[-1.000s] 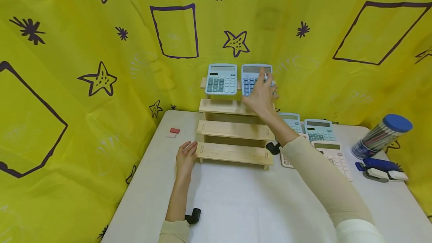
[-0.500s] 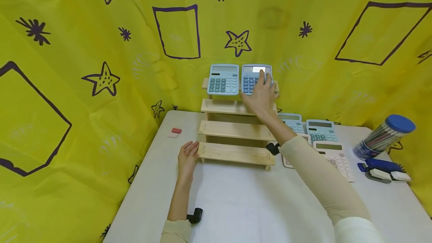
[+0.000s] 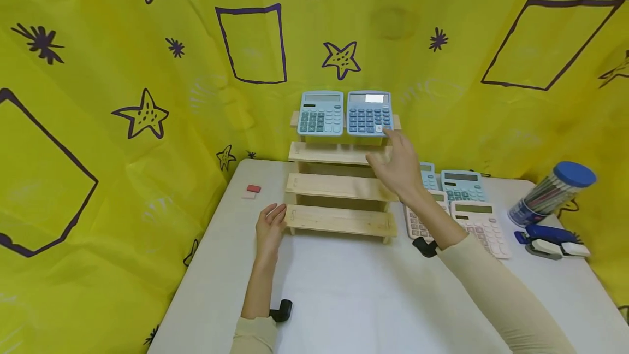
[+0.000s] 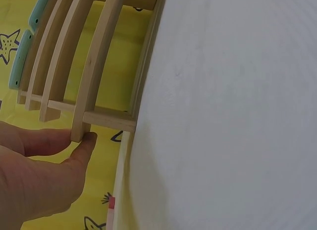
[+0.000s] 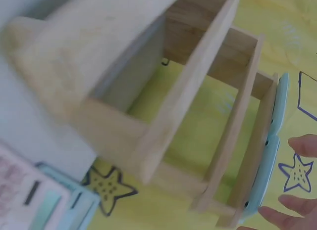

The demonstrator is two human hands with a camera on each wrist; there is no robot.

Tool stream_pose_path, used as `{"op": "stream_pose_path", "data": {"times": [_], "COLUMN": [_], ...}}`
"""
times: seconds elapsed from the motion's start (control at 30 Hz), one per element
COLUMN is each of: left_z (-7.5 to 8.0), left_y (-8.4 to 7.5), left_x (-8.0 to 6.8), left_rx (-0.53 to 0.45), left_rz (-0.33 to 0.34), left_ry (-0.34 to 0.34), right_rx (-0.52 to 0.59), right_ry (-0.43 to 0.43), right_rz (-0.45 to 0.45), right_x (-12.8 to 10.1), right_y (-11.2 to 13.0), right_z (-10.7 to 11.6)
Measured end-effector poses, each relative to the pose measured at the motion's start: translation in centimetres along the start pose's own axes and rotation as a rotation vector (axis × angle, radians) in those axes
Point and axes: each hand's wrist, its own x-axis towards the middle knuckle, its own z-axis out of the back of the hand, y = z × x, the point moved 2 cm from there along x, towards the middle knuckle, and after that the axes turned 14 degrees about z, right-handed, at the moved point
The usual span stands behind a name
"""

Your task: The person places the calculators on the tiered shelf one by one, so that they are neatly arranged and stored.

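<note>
Your right hand point(image 3: 399, 165) hangs in the air with its fingers relaxed and spread, the grip released and holding nothing. It sits just below and to the 5 o'clock side of the blue calculator point(image 3: 369, 113), apart from it; the index fingertip comes close to the calculator's lower right corner. That calculator leans on the top step of the wooden stepped rack point(image 3: 339, 187), display lit, with a paler teal calculator point(image 3: 321, 113) touching or nearly touching it at 9 o'clock.

Your left hand point(image 3: 271, 226) rests on the desk point(image 3: 344, 294) at the rack's lower left corner, at about 8 o'clock from the rack's middle. The left wrist view shows the thumb and a finger pressed against the end of the lowest step (a light pinch on the wood rather than a full grasp).

At 3 o'clock from the rack, four more calculators point(image 3: 479, 218) lie flat on the desk in a cluster, two pinkish-white in front and two teal behind, partly hidden by your right forearm. Farther toward 3 o'clock stands a clear tub of pencils point(image 3: 550, 194) with a blue lid, tilted, and just in front of it a blue stapler point(image 3: 550, 242). At 9 o'clock from the rack lie a red and a pale eraser point(image 3: 251, 192), side by side.
</note>
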Motion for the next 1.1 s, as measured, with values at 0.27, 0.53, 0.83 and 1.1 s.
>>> {"op": "stream_pose_path", "data": {"times": [0.27, 0.53, 0.83, 1.1], "left_z": [0.4, 0.6, 0.4, 0.3], "left_y": [-0.1, -0.1, -0.1, -0.1], "left_x": [-0.2, 0.0, 0.0, 0.0], "left_rx": [0.014, 0.022, 0.017, 0.012], "left_rz": [0.002, -0.003, -0.006, -0.01], "left_ry": [0.003, 0.008, 0.023, 0.033], "right_rx": [-0.065, -0.112, -0.188, -0.222], "right_ry": [0.01, 0.04, 0.112, 0.209], "right_rz": [0.018, -0.038, -0.101, -0.283], "right_x": [-5.5, -11.0, -16.0, -19.6], "right_y": [-2.7, -6.0, -9.8, -13.6], "right_z": [1.6, 3.6, 5.1, 6.0]}}
